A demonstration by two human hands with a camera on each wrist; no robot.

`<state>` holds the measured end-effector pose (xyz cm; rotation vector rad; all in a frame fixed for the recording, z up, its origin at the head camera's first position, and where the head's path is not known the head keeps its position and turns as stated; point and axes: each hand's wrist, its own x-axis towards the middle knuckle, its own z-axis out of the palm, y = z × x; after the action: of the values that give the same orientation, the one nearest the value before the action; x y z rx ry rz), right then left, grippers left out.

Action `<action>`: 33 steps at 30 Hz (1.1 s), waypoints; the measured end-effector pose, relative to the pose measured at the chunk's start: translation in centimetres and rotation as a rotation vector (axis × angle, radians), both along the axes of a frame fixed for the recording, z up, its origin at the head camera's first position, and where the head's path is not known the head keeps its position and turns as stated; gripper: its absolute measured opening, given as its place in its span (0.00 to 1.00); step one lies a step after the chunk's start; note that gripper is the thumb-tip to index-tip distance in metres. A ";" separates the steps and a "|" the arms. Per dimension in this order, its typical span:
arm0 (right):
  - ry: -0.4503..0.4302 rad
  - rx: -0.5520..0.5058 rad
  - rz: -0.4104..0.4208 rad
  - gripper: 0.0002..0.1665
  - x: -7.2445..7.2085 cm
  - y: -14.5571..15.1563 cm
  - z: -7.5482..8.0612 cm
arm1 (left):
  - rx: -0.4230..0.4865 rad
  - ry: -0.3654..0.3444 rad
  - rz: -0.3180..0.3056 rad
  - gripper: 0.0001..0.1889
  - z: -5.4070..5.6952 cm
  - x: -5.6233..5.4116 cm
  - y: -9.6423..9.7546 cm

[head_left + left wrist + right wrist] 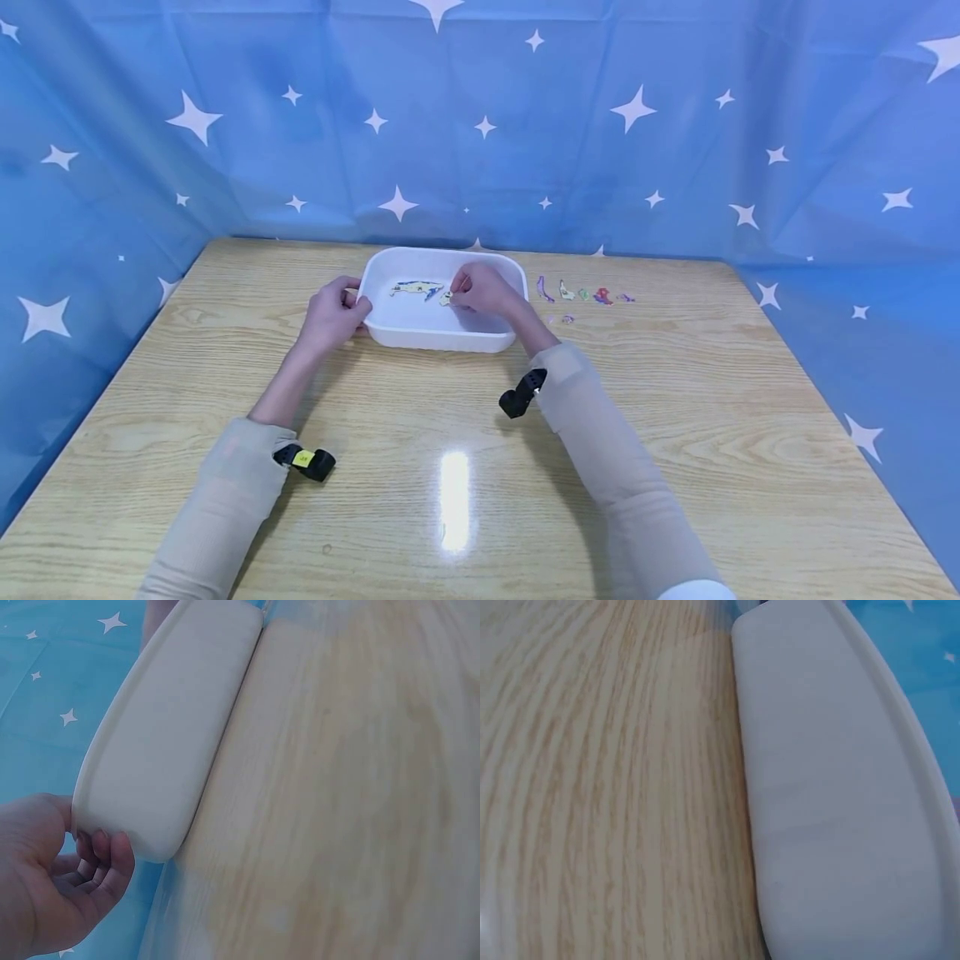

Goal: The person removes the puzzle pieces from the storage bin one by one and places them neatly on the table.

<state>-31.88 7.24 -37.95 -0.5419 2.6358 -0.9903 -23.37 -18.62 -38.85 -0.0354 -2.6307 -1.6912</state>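
Note:
A white plastic tub stands at the back of the wooden table. My left hand grips its left end, thumb at the rim and fingers curled below it; the left wrist view shows this left hand at the tub's corner. Inside the tub, a long cream-and-blue flat piece lies on the bottom. My right hand reaches in over the right side, fingertips pinching a small cream flat piece. The right wrist view shows only the tub's outer wall, with this hand out of sight.
Right of the tub lie several small flat pieces: a purple strip, a cream one, a green one, a red one and smaller purplish ones. A blue star-patterned curtain hangs behind the table.

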 end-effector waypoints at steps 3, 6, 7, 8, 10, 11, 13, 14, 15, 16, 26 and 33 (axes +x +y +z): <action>-0.043 -0.032 -0.014 0.09 0.2 0.2 0.3 | -0.003 0.003 -0.001 0.22 0.0 0.0 0.0; -0.068 -0.066 -0.022 0.09 0.4 0.7 0.6 | -0.005 0.004 -0.002 0.22 0.0 -0.1 0.0; -0.068 -0.074 -0.024 0.10 0.4 0.8 0.7 | -0.007 0.004 -0.003 0.22 0.0 0.0 0.0; -0.067 -0.080 -0.025 0.10 0.3 1.0 0.8 | -0.008 0.005 -0.002 0.22 -0.1 -0.1 0.0; -0.057 -0.100 -0.026 0.10 0.4 1.4 1.0 | -0.010 0.005 -0.002 0.22 -0.1 -0.1 0.0; -0.050 -0.109 -0.028 0.11 0.4 1.6 1.1 | -0.010 0.004 0.000 0.22 -0.1 -0.1 0.0; -0.041 -0.138 -0.023 0.11 0.4 1.9 1.3 | -0.011 0.004 0.000 0.22 -0.1 -0.1 0.0; -0.037 -0.153 -0.020 0.11 0.4 2.0 1.4 | -0.011 0.004 0.000 0.22 -0.1 0.0 0.0; -0.030 -0.166 -0.017 0.11 0.5 2.2 1.5 | -0.010 0.003 0.000 0.22 -0.1 0.0 0.0; -0.025 -0.177 -0.016 0.11 0.6 2.3 1.6 | -0.010 0.003 0.000 0.22 -0.1 -0.1 0.0; 0.020 -0.264 -0.020 0.12 1.5 3.7 2.5 | -0.011 -0.002 0.002 0.23 -0.1 0.0 -0.1; 0.038 -0.362 -0.049 0.12 2.2 5.5 3.2 | -0.011 0.001 0.005 0.23 -0.1 0.0 0.0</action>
<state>-29.70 12.71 -34.71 -0.5786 2.5226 -1.5000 -23.39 -18.62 -38.95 -0.0298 -2.6373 -1.6749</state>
